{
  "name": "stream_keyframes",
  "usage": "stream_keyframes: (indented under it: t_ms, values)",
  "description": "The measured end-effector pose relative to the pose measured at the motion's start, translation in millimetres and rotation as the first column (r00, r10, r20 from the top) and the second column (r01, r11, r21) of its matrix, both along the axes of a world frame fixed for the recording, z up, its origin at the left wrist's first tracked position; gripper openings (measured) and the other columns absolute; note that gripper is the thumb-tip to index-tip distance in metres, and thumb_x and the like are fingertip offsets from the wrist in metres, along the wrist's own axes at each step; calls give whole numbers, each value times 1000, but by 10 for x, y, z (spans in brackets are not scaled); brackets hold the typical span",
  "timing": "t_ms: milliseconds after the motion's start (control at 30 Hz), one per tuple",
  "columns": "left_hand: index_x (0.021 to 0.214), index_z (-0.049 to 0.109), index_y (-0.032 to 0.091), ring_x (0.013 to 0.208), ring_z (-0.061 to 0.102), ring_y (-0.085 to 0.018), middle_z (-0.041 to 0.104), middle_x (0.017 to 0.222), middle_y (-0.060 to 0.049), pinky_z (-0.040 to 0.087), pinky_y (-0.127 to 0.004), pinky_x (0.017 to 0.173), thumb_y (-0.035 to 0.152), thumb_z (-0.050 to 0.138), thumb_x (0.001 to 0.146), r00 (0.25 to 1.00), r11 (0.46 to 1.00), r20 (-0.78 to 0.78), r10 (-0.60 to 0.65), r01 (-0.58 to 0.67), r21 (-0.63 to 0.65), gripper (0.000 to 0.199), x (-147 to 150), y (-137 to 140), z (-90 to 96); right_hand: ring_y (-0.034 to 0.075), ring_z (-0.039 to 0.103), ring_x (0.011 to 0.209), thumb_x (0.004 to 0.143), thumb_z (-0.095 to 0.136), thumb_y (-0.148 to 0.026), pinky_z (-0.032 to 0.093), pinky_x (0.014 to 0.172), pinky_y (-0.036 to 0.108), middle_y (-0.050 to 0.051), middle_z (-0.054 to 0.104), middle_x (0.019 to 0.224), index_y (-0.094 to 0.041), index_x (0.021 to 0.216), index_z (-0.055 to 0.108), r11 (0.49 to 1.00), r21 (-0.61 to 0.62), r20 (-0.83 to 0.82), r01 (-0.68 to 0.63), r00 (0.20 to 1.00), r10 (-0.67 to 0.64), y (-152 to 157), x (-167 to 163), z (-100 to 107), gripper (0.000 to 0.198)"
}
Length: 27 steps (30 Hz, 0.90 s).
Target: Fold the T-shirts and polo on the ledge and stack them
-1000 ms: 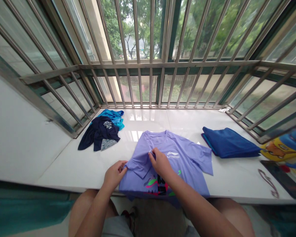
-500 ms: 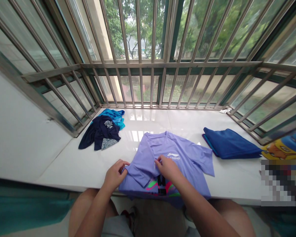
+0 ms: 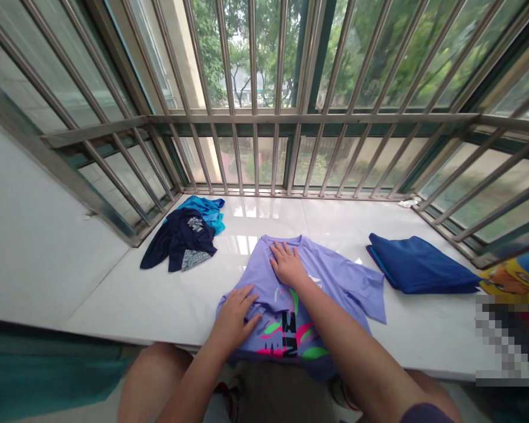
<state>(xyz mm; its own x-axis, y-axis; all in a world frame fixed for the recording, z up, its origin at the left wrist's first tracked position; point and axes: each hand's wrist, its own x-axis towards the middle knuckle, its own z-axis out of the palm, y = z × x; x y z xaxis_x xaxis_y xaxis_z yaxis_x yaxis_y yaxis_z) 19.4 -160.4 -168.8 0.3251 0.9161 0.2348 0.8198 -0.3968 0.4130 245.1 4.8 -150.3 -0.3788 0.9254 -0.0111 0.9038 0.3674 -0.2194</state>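
A lavender T-shirt [image 3: 335, 276] with a white chest logo and a bright pink, green and black print lies front up before me, its collar toward the window. Its lower end hangs over the near edge of the white ledge. My right hand [image 3: 288, 264] rests flat on the upper chest just below the collar, fingers spread. My left hand [image 3: 238, 314] lies on the sleeve side at the left, fingers apart and palm down. The left sleeve is partly hidden under that hand. Wrinkles run across the cloth between my hands.
On the white ledge [image 3: 114, 294], a crumpled navy garment [image 3: 176, 235] and a bright blue one [image 3: 205, 208] lie at the left. A folded blue stack [image 3: 423, 264] sits at the right, beside a yellow printed item [image 3: 518, 276]. Metal bars [image 3: 255, 117] close off the window behind.
My right hand has moved up from mid-chest to near the collar and flattened. My left hand has released the sleeve, shifted right and opened onto the shirt. The sleeve has been laid out leftward.
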Motion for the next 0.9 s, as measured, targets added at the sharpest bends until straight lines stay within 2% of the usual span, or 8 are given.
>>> stream_keyframes:
  t_ms: [200, 367, 467, 533, 600, 733, 800, 900]
  values:
    - [150, 61, 27, 155, 48, -33, 51, 168, -13, 37, -58, 130, 49, 80, 89, 1000, 996, 17, 21, -20, -84, 68, -161, 403, 44, 31, 19, 167, 112, 30, -49, 9, 134, 60, 4, 25, 180, -25, 173, 33, 1000, 6, -14, -22, 1000, 22, 279, -14, -5, 65]
    - [106, 75, 25, 141, 62, -31, 71, 146, -11, 43, -55, 125, 37, 66, 97, 979, 996, 193, 66, -53, -71, 18, -133, 508, 105, 31, 20, 167, 112, 32, -48, 10, 134, 61, 6, 27, 180, -25, 172, 34, 998, 12, -32, -56, 998, 56, 426, -34, 1, 65]
    - [99, 73, 25, 115, 74, -28, 81, 119, -8, 54, -48, 110, 43, 61, 101, 896, 973, 387, 219, -170, -158, 22, -183, 512, 193, 31, 22, 166, 112, 32, -47, 11, 134, 60, 6, 29, 179, -25, 172, 36, 997, 18, -44, -74, 996, 75, 473, -35, 8, 63]
    - [98, 70, 25, 91, 74, -23, 79, 95, -3, 58, -36, 88, 51, 61, 101, 749, 921, 537, 389, -301, -247, 29, -236, 515, 266, 30, 22, 166, 113, 32, -46, 11, 134, 59, 6, 29, 179, -26, 172, 36, 997, 22, -51, -79, 996, 80, 489, -34, 9, 62]
    - [96, 66, 24, 73, 66, -17, 70, 79, 2, 53, -27, 71, 58, 63, 99, 515, 862, 699, 496, -385, -329, 35, -280, 530, 335, 30, 22, 166, 113, 32, -46, 10, 134, 58, 6, 30, 179, -26, 172, 36, 996, 25, -56, -80, 995, 81, 494, -32, 8, 62]
    - [99, 62, 24, 69, 61, -11, 66, 81, 5, 51, -22, 67, 59, 75, 90, 45, 835, 886, 462, -360, -417, 39, -300, 620, 432, 29, 22, 166, 113, 35, -47, 8, 134, 56, 6, 31, 178, -26, 171, 38, 997, 25, -64, -77, 995, 79, 488, -28, 3, 62]
    - [100, 63, 24, 72, 63, -10, 67, 83, 5, 53, -22, 69, 57, 79, 87, -68, 830, 896, 439, -350, -433, 39, -290, 699, 460, 29, 22, 166, 112, 36, -48, 8, 134, 56, 7, 31, 178, -25, 170, 39, 997, 27, -68, -76, 995, 78, 484, -27, 4, 62]
    - [103, 65, 25, 79, 69, -12, 71, 88, 3, 58, -24, 74, 52, 75, 93, -145, 783, 865, 480, -373, -498, 30, -292, 845, 483, 30, 22, 166, 112, 37, -49, 8, 134, 57, 7, 30, 178, -25, 170, 38, 996, 30, -68, -80, 994, 82, 479, -27, 7, 63]
